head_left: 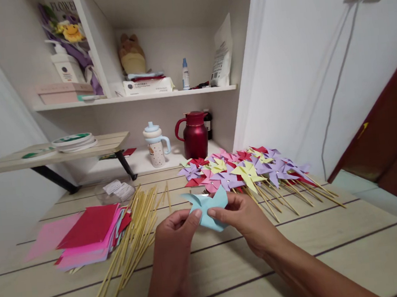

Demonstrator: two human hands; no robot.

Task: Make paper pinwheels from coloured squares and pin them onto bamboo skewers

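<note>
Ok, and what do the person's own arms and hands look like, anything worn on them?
The left hand and right hand are both ungloved, with no ring that I can make out. The left forearm and right forearm are bare as far as the picture shows: no sleeve, watch, bracelet or cable, and no clear markings.

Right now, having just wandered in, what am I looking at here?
A person's left hand and right hand together hold a light-blue paper pinwheel near its middle; no stick shows on it. Many coloured pinwheels on sticks lie beyond, toward the right. To the left are loose sticks and, farther left, a stack of coloured paper.
</note>
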